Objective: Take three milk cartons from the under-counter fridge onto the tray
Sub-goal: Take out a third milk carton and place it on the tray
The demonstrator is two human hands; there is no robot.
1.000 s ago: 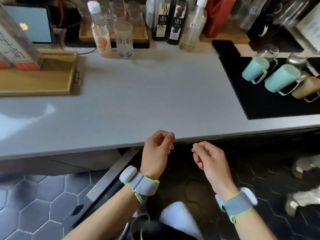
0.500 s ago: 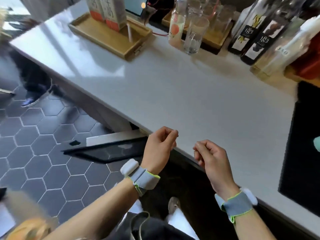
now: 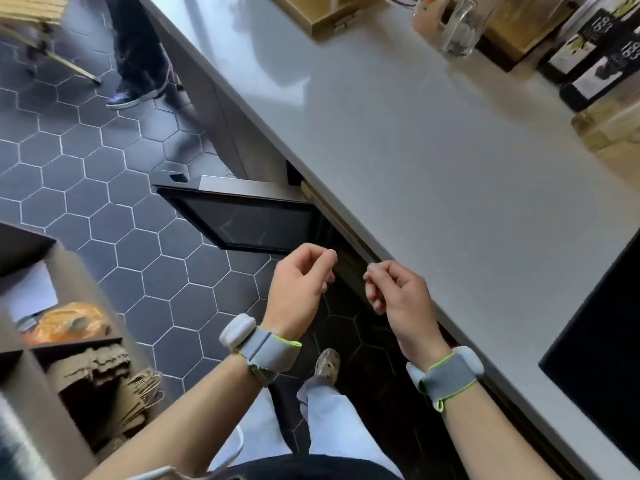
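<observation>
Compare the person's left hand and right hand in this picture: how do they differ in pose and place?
The left hand hangs over the dark hexagon floor tiles, near the open fridge door; the right hand sits at the edge of the grey counter. The left hand's wrist sensor faces outward to the left; the right hand's faces right. Both are loosely curled, with nothing in their grip, and wear grey bands.

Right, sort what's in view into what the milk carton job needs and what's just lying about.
For the job:
- open fridge door under the counter
- wooden tray at the counter's far end
- left hand and right hand, both empty, fingers loosely curled

No milk carton shows now.

Lying about:
- drinking glass
- dark syrup bottles
- black mat
- paper bags on the side shelf
</observation>
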